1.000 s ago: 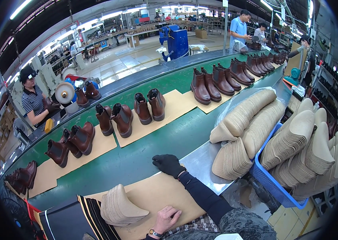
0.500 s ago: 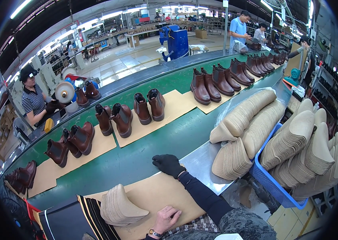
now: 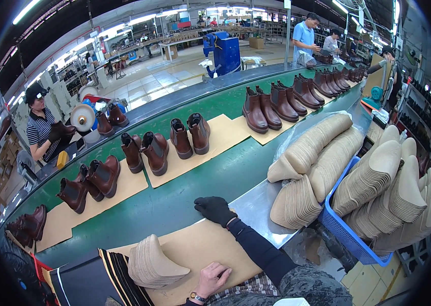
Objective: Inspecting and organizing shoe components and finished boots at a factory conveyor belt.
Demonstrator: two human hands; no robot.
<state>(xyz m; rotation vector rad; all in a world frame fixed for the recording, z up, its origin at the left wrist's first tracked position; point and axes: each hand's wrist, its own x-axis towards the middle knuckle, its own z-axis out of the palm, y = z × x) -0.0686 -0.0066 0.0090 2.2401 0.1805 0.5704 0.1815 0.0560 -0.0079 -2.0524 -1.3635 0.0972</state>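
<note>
The bare left hand [image 3: 214, 278] lies flat with fingers spread on a sheet of tan cardboard [image 3: 195, 250] covering the near worktop, holding nothing, just right of a fanned stack of beige curved shoe insole boards [image 3: 151, 262]. Farther out, the right hand [image 3: 214, 209] in a black glove rests palm down, loosely curled and gripping nothing, at the cardboard's far edge beside the green conveyor belt [image 3: 174, 204]. To the right, long rows of the same beige boards [image 3: 317, 153] sit on the metal ledge, more filling a blue plastic crate [image 3: 345, 232]. On the belt, pairs of brown leather ankle boots [image 3: 154, 152] stand on cardboard sheets
</note>
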